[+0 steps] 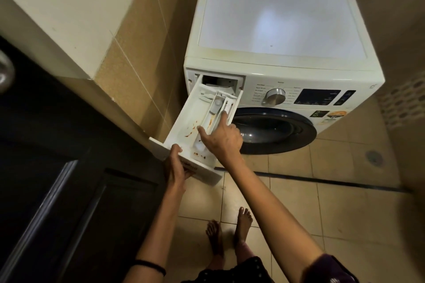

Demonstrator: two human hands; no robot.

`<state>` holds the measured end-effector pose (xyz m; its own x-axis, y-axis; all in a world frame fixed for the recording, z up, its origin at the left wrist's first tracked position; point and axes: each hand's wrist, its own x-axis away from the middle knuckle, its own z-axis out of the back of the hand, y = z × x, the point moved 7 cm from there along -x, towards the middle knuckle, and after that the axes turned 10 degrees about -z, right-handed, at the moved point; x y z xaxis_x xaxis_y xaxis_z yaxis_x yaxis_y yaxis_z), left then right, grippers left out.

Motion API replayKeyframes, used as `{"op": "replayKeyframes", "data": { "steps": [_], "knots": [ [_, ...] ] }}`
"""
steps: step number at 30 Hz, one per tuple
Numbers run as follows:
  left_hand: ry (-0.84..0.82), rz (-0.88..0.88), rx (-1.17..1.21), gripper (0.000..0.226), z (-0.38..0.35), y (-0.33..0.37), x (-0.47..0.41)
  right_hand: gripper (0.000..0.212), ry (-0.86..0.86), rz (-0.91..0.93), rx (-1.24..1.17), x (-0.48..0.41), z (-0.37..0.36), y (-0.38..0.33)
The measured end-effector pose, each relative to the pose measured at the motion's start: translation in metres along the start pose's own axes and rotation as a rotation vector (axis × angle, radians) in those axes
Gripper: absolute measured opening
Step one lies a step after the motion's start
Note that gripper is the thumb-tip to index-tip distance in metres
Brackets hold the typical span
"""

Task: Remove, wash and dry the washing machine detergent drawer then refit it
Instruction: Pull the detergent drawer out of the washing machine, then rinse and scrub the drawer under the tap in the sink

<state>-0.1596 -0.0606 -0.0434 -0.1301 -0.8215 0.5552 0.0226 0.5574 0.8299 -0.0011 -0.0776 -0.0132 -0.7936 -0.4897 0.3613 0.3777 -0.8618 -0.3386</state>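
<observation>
Left hand grips the drawer front. Right hand, thumb and forefinger spread, presses a fingertip on the inner insert. The drawer hangs far out of the washer, rear in its slot. Step 1, removal: next probably means holding the release down while pulling clear.

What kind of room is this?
Most likely a home laundry or wash area: a front-loading washing machine stands on a tiled floor with a floor drain, and its stained detergent drawer is pulled out.
</observation>
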Motion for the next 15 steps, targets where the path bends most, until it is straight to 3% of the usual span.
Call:
{"op": "replayKeyframes", "data": {
  "steps": [3, 8, 15],
  "knots": [
    [-0.064, -0.089, -0.076, 0.032, -0.003, 0.033, 0.004, 0.083, 0.065, 0.023, -0.043, 0.006, 0.034, 0.005],
    [-0.262, -0.220, -0.281, 0.033, -0.037, 0.094, 0.007, 0.076, 0.427, 0.109, 0.007, 0.004, 0.127, 0.026],
    [-0.561, -0.348, -0.508, 0.025, -0.166, 0.155, 0.030, 0.080, 0.450, -0.083, -0.182, -0.023, 0.234, 0.114]
  ]
}}
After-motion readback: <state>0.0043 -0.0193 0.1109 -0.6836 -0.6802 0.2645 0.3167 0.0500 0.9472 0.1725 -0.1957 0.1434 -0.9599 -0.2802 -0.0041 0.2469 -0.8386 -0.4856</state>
